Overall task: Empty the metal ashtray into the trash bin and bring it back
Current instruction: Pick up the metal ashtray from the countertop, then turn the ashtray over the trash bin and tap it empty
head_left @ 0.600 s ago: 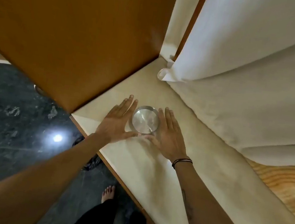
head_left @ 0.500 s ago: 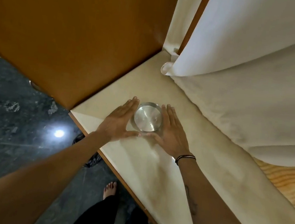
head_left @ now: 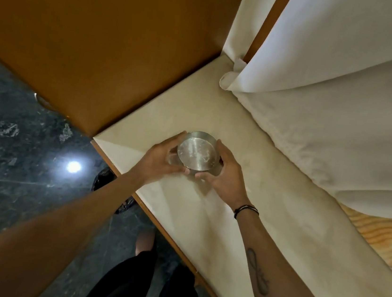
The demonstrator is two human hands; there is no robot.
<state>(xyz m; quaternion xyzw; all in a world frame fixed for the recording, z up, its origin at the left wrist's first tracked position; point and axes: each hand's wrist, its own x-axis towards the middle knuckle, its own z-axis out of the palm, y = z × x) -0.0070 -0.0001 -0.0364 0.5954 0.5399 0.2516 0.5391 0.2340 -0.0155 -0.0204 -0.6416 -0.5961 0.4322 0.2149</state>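
Observation:
A round metal ashtray (head_left: 198, 153) with a flat shiny lid sits between my two hands, a little above the cream ledge (head_left: 242, 223); I cannot tell if its base still touches the ledge. My left hand (head_left: 159, 160) curls around its left side, thumb under the front. My right hand (head_left: 226, 174) grips its right side, fingers along the rim. Its contents are hidden under the lid. A black bag-lined trash bin (head_left: 111, 187) shows partly on the floor below the ledge's edge, behind my left forearm.
A brown wooden panel (head_left: 104, 38) rises left of the ledge. White curtains (head_left: 330, 115) hang over the ledge's far and right side. Dark marble floor (head_left: 15, 163) lies to the left, with my legs and a bare foot below. A pale wooden surface (head_left: 385, 243) shows at right.
My hands were lying flat beside the ashtray; now the fingers have closed around it and it sits higher between them. The view has shifted slightly.

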